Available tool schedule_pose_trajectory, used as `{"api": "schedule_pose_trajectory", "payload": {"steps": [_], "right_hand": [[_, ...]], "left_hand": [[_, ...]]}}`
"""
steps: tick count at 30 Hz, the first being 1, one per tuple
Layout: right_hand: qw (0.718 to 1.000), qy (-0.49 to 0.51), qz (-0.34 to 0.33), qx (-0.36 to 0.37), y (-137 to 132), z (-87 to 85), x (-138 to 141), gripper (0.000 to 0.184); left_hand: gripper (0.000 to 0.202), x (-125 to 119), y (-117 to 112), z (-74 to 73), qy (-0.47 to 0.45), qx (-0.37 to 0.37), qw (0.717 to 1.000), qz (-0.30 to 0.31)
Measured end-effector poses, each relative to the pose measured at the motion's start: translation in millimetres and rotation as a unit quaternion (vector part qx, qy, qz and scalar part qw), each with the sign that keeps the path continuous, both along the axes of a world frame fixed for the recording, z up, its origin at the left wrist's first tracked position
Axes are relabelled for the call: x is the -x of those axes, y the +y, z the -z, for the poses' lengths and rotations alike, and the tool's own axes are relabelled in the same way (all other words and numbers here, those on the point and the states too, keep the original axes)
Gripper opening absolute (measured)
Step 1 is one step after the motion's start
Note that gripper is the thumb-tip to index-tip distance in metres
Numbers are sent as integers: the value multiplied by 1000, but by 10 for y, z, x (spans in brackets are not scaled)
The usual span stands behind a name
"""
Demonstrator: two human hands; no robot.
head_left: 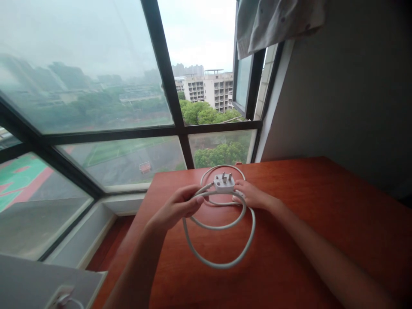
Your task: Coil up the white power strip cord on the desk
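Observation:
A white power cable (222, 265) hangs in loose loops above the wooden table. My left hand (185, 201) pinches the cable between thumb and fingers, just left of the plug. The white three-pin plug (224, 183) faces up, its metal prongs showing. At the plug's right side, my right hand (249, 194) has its fingers closed on part of the cable loops; its fingertips are partly hidden. One loop rises behind the plug, and the larger ones drop toward me.
The reddish-brown wooden table (309, 223) spreads beneath both hands. Behind it stands a dark-framed window (128, 136) with one pane swung out at right. A light curtain (277, 21) hangs at the top. A wall socket (62, 297) shows at lower left.

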State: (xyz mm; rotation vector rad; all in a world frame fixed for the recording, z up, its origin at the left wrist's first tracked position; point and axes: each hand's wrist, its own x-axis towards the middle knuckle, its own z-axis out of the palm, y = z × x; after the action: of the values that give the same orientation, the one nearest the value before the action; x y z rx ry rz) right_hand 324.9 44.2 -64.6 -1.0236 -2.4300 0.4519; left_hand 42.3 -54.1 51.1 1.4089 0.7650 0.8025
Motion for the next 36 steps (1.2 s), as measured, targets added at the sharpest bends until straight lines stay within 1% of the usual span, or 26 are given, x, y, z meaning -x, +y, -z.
{"api": "schedule_pose_trajectory", "payload": {"steps": [2,3,4,6,7,8,9,10,12,14,16,17,19,20,22,24,27,29,31,33,36], "right_hand": [[1000,8,-19,-5,-66,-13,-137,19],[1000,7,-8,-17,-112,-30,-189,21],[999,12,30,-33,-170,-51,-225,22],[986,21,154,-58,-329,-94,-243,21],[973,21,225,-53,-423,-108,-226,22],[958,12,285,-33,-518,-114,-197,26],[950,-6,313,3,-608,-111,-160,30],[949,-20,311,46,-684,-100,-123,30],[953,-6,279,116,-781,-75,-66,20],[953,62,243,167,-806,-85,-58,17],[942,166,209,201,-796,-172,-100,23],[933,217,193,211,-794,-253,-135,28],[919,289,161,216,-815,-479,-211,35],[920,293,154,211,-838,-615,-248,38],[935,266,141,185,-897,-901,-306,38],[950,236,104,178,-945,-1160,-341,39],[956,232,56,171,-964,-1444,-359,39],[956,233,34,175,-948,-1569,-362,39],[955,229,21,186,-922,-1658,-365,38],[950,236,18,202,-893,-1720,-368,37],[933,259,32,248,-849,-1757,-370,40]], "left_hand": [[31,-27,19,5,-21,11,1000,-4],[31,-48,28,8,-30,15,999,-7],[31,-73,36,11,-36,17,999,-10],[31,-125,51,13,-45,18,999,-16],[31,-148,56,10,-49,18,998,-17],[31,-167,60,6,-54,18,998,-16],[30,-181,62,-1,-60,19,998,-12],[30,-189,62,-10,-68,19,997,-7],[30,-191,57,-28,-83,19,996,3],[30,-175,48,-43,-100,17,995,17],[31,-153,39,-51,-113,15,993,30],[32,-142,36,-53,-115,12,993,36],[34,-130,32,-56,-99,3,994,46],[35,-132,31,-61,-80,-3,995,52],[38,-160,30,-82,-28,-21,997,68],[39,-225,26,-129,32,-56,994,88],[36,-371,5,-241,94,-128,980,118],[31,-467,-18,-318,113,-172,970,132],[26,-543,-38,-375,126,-210,961,131],[24,-594,-45,-402,129,-241,955,118],[25,-649,-25,-397,115,-270,952,90]]}}
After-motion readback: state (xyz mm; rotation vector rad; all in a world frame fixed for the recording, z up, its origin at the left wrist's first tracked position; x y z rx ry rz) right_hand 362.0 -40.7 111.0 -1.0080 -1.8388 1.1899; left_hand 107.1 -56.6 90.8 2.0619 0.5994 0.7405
